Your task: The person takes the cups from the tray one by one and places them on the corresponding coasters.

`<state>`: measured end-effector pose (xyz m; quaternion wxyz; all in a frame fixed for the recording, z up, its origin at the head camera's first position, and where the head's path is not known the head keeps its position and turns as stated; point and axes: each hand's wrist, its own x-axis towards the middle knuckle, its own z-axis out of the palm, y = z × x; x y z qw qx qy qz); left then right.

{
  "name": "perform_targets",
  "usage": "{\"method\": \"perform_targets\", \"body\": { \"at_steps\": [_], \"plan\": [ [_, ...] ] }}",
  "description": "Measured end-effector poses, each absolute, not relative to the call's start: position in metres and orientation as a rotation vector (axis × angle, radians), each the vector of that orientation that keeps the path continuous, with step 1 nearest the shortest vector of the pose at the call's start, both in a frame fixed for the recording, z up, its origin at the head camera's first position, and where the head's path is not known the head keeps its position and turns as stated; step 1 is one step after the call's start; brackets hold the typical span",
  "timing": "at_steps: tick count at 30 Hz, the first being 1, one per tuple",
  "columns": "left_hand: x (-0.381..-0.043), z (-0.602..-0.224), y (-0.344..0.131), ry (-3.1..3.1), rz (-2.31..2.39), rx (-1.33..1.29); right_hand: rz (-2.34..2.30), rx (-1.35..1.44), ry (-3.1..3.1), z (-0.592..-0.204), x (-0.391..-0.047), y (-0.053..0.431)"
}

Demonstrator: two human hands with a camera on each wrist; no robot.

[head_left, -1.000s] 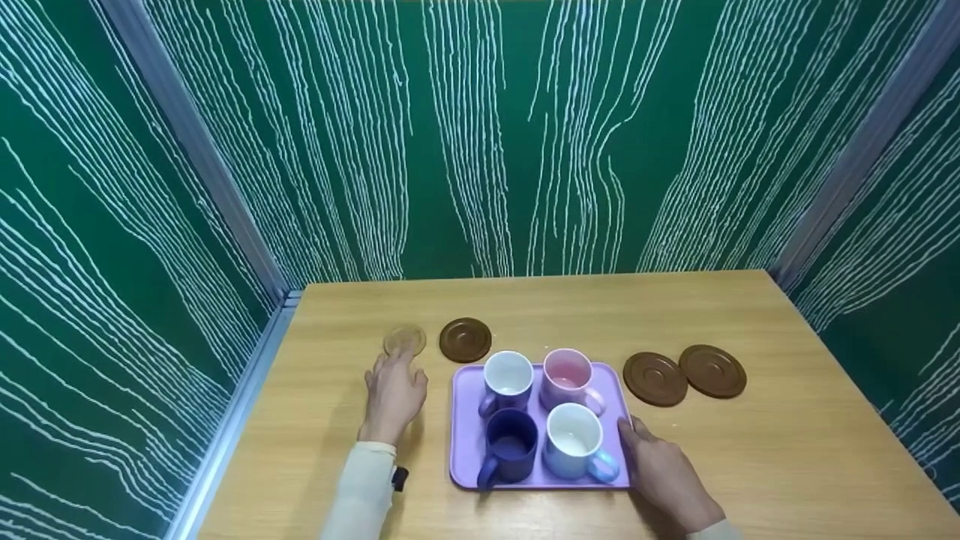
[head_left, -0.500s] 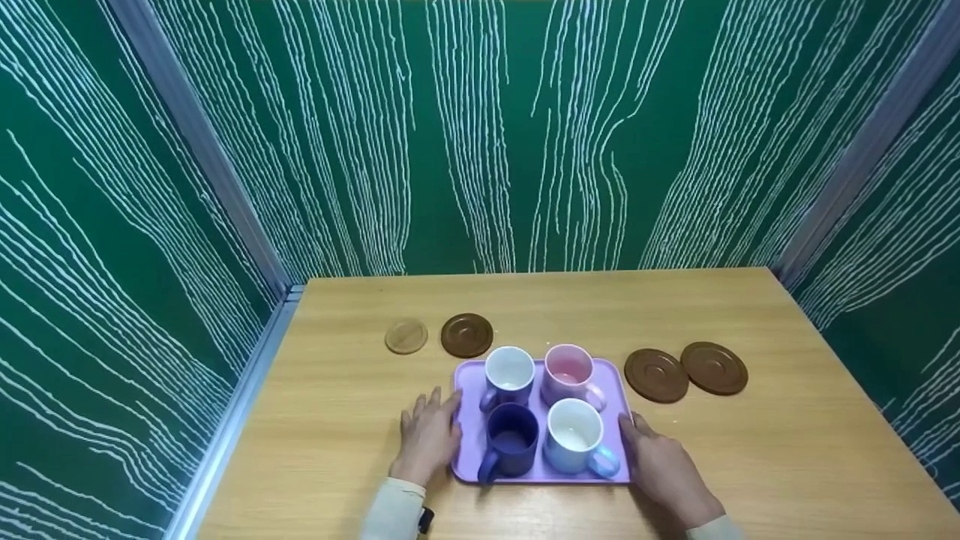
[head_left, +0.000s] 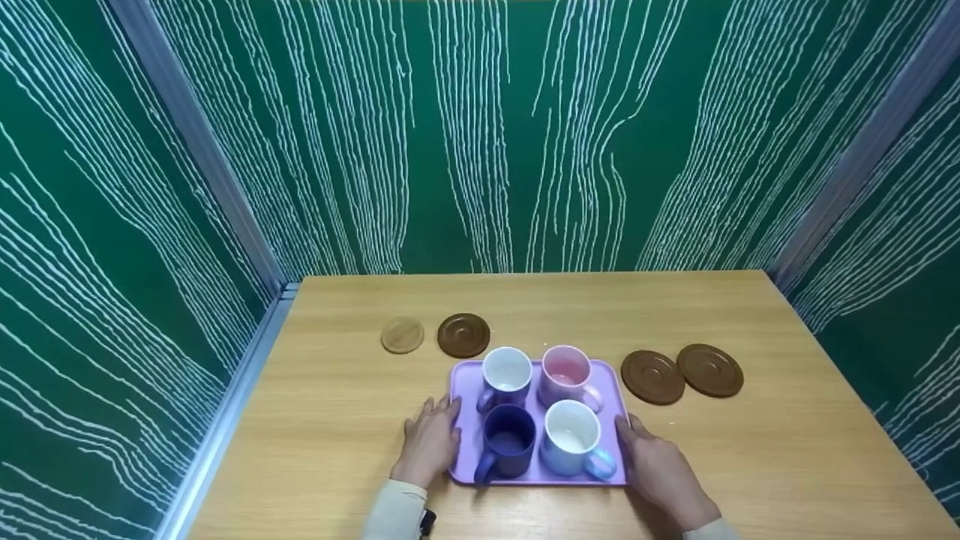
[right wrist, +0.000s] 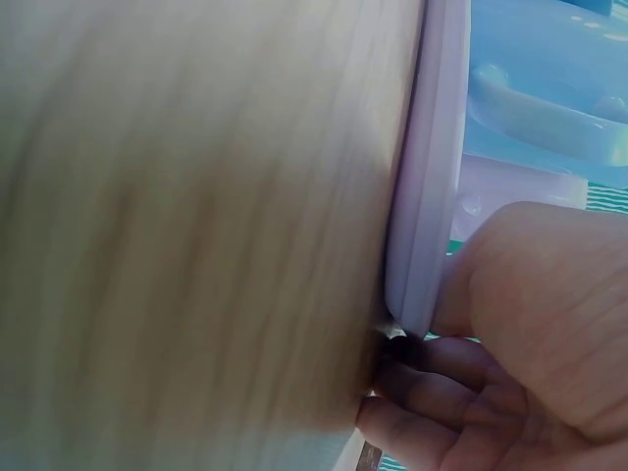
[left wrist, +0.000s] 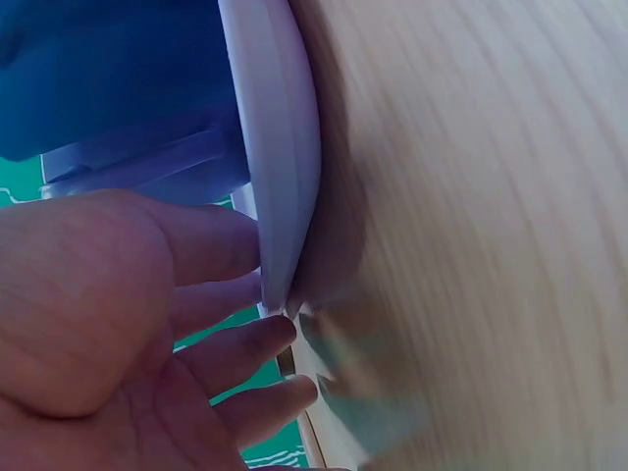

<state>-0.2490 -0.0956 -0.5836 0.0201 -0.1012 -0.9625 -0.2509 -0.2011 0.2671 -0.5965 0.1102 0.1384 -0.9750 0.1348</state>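
A lilac tray (head_left: 466,386) lies on the table with several mugs standing upright on it. At its back are a purple mug with a white inside (head_left: 506,375) and a pink mug (head_left: 564,371). In front stand a dark blue mug (head_left: 510,442) and a light blue mug (head_left: 566,450). My left hand (head_left: 429,442) touches the tray's left rim with thumb and fingertips, its fingers fairly straight in the left wrist view. At the right edge, my right hand (head_left: 664,469) grips the tray, thumb against the rim and fingers curled beneath (right wrist: 422,392).
Behind the tray's left corner lie a pale wooden coaster (head_left: 403,335) and a round brown coaster (head_left: 463,335). Two more brown coasters, one at the left (head_left: 652,377) and one at the right (head_left: 710,370), sit beyond the tray's right side. Green walls surround the wooden table (head_left: 337,390).
My left hand has left the pale coaster and come back and right to the tray's left rim. The right hand has stayed at the tray, which has hardly shifted.
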Motion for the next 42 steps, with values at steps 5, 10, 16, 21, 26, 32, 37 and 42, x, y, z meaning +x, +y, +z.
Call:
{"method": "perform_targets", "body": {
  "at_steps": [5, 10, 16, 21, 26, 32, 37, 42],
  "plan": [
    [-0.2471, -0.5867, -0.0952, -3.007, -0.772, -0.294, 0.413, 0.388, -2.877, -0.5976, -0.2005, 0.2651],
    [-0.2474, -0.5886, -0.0949, -3.004, -0.755, -0.302, 0.432, 0.385, -2.854, -0.5991, -0.2010, 0.2646],
    [-0.2470, -0.5925, -0.0945, -3.004, -0.730, -0.297, 0.430, 0.384, -2.857, -0.5998, -0.2011, 0.2652],
    [-0.2457, -0.5901, -0.0950, -2.990, -0.707, -0.293, 0.431, 0.385, -2.869, -0.6003, -0.2019, 0.2636],
    [-0.2458, -0.5877, -0.0948, -2.986, -0.713, -0.306, 0.407, 0.412, -2.808, -0.6028, -0.2016, 0.2629],
    [-0.2444, -0.5892, -0.0946, -2.999, -0.762, -0.275, 0.427, 0.385, -2.850, -0.6020, -0.2004, 0.2623],
    [-0.2440, -0.5897, -0.0947, -3.011, -0.785, -0.250, 0.439, 0.370, -2.874, -0.6015, -0.1981, 0.2625],
    [-0.2468, -0.5883, -0.0929, -3.001, -0.768, -0.268, 0.440, 0.367, -2.872, -0.5997, -0.1993, 0.2648]
  ]
}}
